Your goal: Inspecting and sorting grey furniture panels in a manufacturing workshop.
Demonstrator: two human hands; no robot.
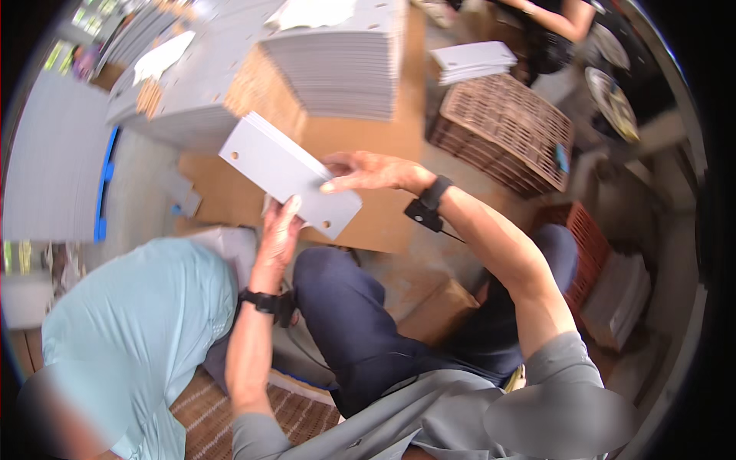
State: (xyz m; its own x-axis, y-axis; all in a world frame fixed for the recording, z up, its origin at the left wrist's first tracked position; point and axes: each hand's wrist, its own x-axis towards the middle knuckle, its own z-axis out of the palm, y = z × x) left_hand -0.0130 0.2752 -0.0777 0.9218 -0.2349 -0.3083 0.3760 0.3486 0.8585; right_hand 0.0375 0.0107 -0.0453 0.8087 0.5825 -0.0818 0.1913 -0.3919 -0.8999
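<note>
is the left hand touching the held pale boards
Touching: the head view shows the left hand gripping the held pale boards at the near edge, thumb on top.

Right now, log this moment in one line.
left hand: gripping pale-grey rectangular holed boards | right hand: at their edge | ahead-right: brown woven-look basket

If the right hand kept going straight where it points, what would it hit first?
The pale boards: the right hand seems to touch them near their edge. Past them, to the left, the grey panel stack might come next, though depth is unclear.
</note>
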